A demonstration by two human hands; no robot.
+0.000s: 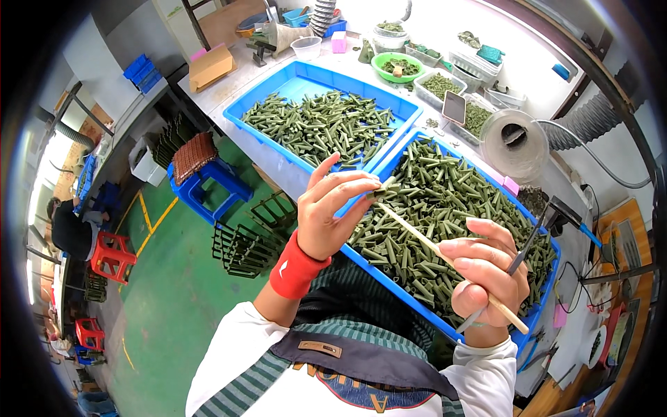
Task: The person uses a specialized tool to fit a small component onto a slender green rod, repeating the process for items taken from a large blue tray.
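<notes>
Between the fingertips of my left hand (335, 205), which has a red wristband (299, 267), is a small green tube-shaped piece (389, 187). My right hand (490, 267) is closed around a pale wooden stick (415, 231), its far tip close to that piece. A slim grey metal tool with a pointed end (516, 263) also passes through the right hand's grip; its exact kind is unclear. Below both hands, a blue tray (410, 286) is heaped with similar green pieces (445, 201). Behind it, another blue tray (295, 71) holds more of them, spread thinner.
Tubs of green pieces (441, 87), a green bowl (381, 60) and a phone (454, 108) sit at the back. A clear round hood (514, 144) on a grey hose stands right of the trays. A blue stool (212, 187) and dark racks (243, 250) are on the floor, left.
</notes>
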